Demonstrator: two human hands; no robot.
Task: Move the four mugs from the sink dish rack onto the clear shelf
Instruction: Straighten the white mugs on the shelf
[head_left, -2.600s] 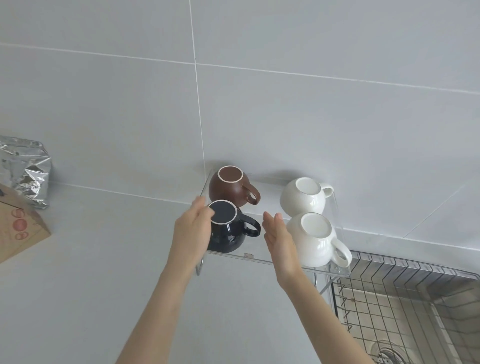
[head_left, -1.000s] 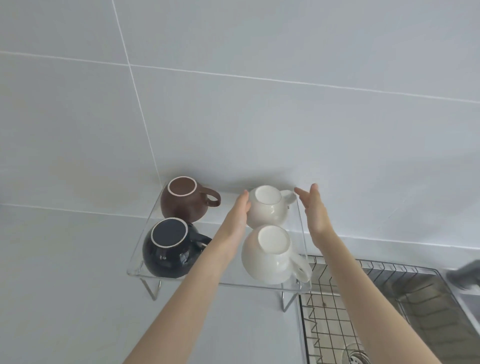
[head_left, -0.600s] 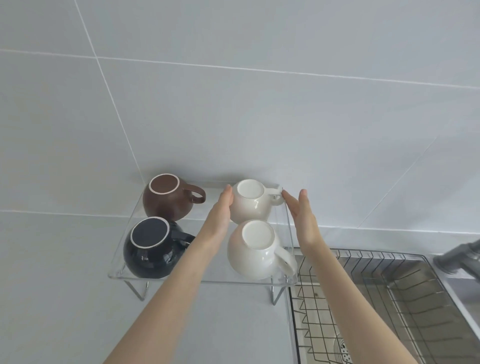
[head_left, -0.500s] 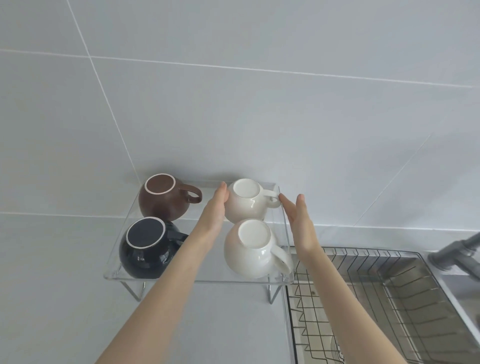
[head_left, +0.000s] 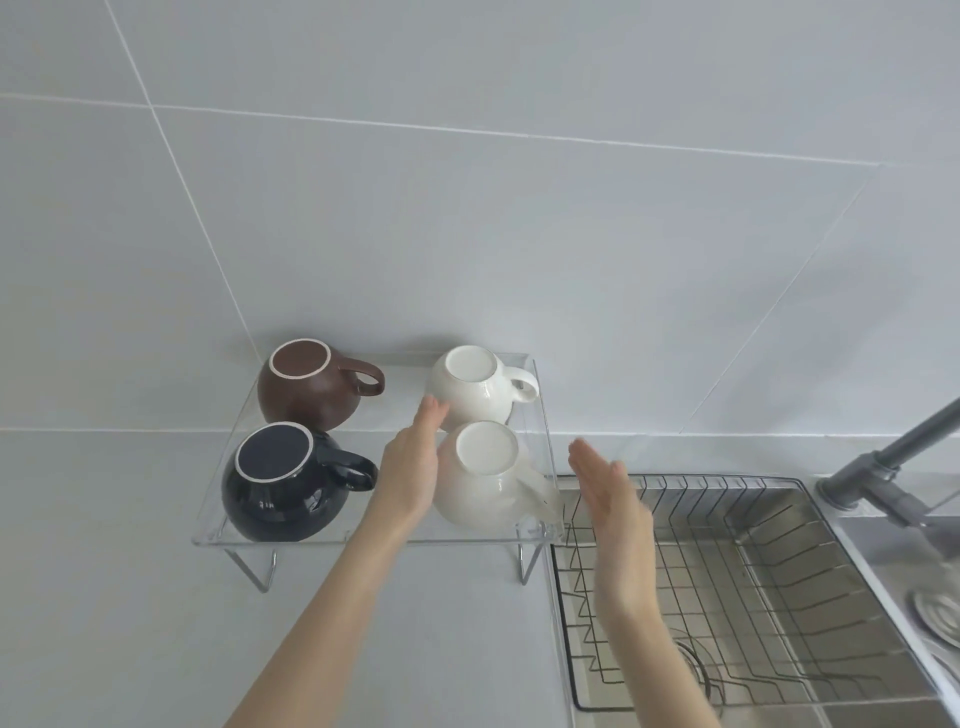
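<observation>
Both hands are off the back row now! Half a second ago they flanked the rear white mug (head_left: 475, 384); here they have dropped toward the front. The left hand (head_left: 410, 467) lies flat, fingers straight and together, its palm against the left side of the front white mug (head_left: 485, 480), fingertips reaching up near the rear white one. No grip closed on anything: that hand is open. The right hand (head_left: 605, 486) is open too, flat and edge-on, holding nothing, and it has slid out past the shelf's right edge to hang over the dish rack (head_left: 727, 571), a little blurred.

All four mugs sit upside down on the clear shelf (head_left: 363, 538): brown mug (head_left: 306, 387) back left, dark navy mug (head_left: 280, 480) front left, the two white ones on the right. Handles all point right. The front white mug's handle reaches nearly to the shelf's right front corner, very near the edge. The navy mug sits close to the front edge. An open strip runs down the shelf's middle, between the dark pair and the white pair, where the left forearm comes in.

The shelf stands on wire legs on the grey desk (head_left: 130, 597), its right end just beside the sink (head_left: 883, 545). The rack in the sink holds no mugs. A grey faucet (head_left: 893, 462) angles in at right.
</observation>
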